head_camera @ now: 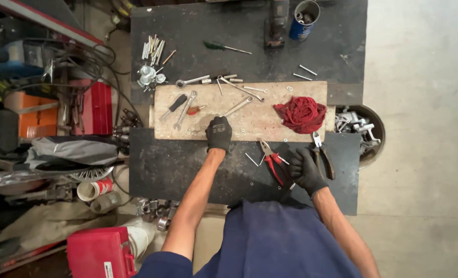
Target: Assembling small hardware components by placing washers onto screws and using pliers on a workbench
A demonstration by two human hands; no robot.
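Both my hands wear black gloves. My left hand [218, 132] rests palm down on the pale wooden board [260, 121], close to a silver wrench [237, 106], and I cannot see anything under it. My right hand [306, 171] lies on the dark bench top [177, 164], fingers spread, touching red-handled pliers [272, 160]. Dark-handled pliers [321, 153] lie just to its right. A red rag [302, 113] sits crumpled on the board's right end.
Several wrenches [185, 108], a screwdriver [223, 47], bolts [153, 50] and a blue can [303, 19] lie on the bench. A round bin of metal parts [361, 128] stands at the right. Red toolboxes [100, 253], cables and clutter fill the left floor.
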